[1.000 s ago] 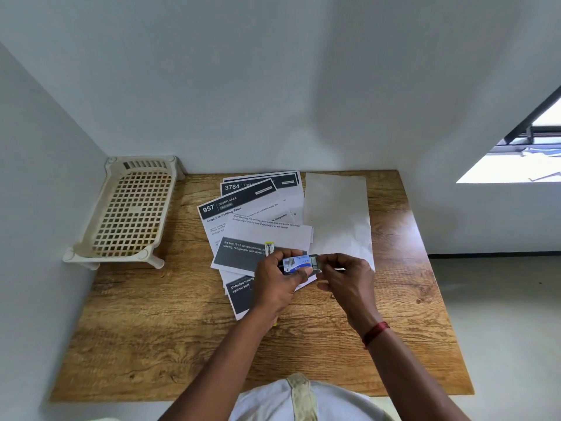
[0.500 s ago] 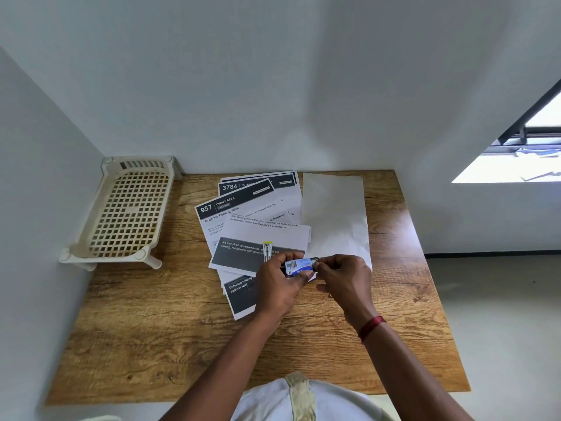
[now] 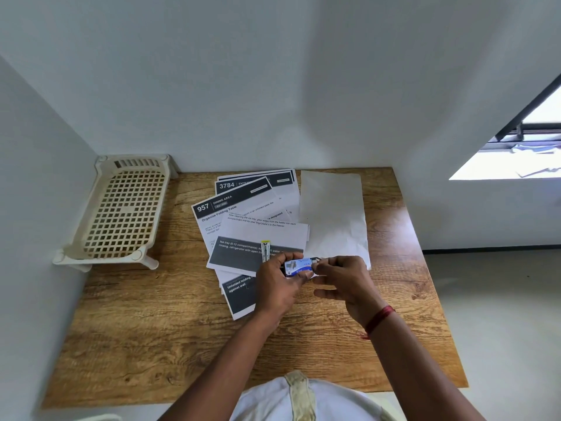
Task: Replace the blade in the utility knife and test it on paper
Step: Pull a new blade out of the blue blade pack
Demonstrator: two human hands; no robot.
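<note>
Gripping blade pack [image 3: 299,266] in left hand [image 3: 277,287], pinching its end with right hand [image 3: 346,278] (likely light, slick; hold flat sides).

A single wide-angle head-worn camera looks forward and steeply down on the wooden table [image 3: 158,335], close over its near edge, facing the white wall [image 3: 273,86] behind it

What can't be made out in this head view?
Head view only.
Utility knife: one end shows; left hand hides the rest.
Blue packet: print too small; the hands cover both ends.
Whether a blade is out: hidden by right hand.
Lower printed sheets: overlapped by upper sheets.
</note>
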